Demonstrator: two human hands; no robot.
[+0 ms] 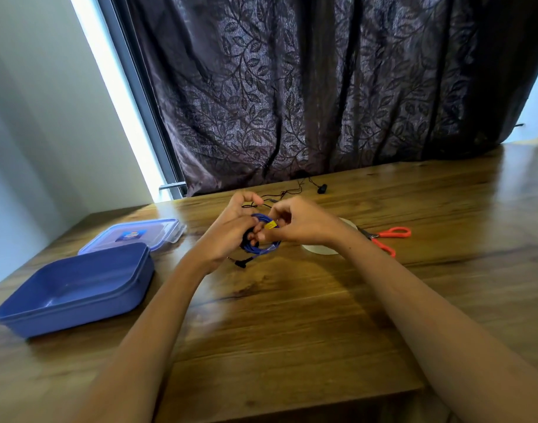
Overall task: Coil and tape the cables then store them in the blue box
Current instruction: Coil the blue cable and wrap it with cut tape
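A coiled blue cable (263,250) is held above the wooden table between both hands. My left hand (231,230) grips the coil's left side. My right hand (295,222) pinches a yellow strip of tape (270,225) at the coil's top. The cable's black plug (240,263) hangs below the coil. The open blue box (78,288) sits at the left with nothing inside. A thin black cable (287,193) lies uncoiled on the table behind my hands.
The box's clear lid (136,235) lies behind the box. A roll of tape (321,249) sits partly hidden under my right wrist. Orange-handled scissors (386,238) lie to the right. A dark curtain (322,87) hangs behind the table.
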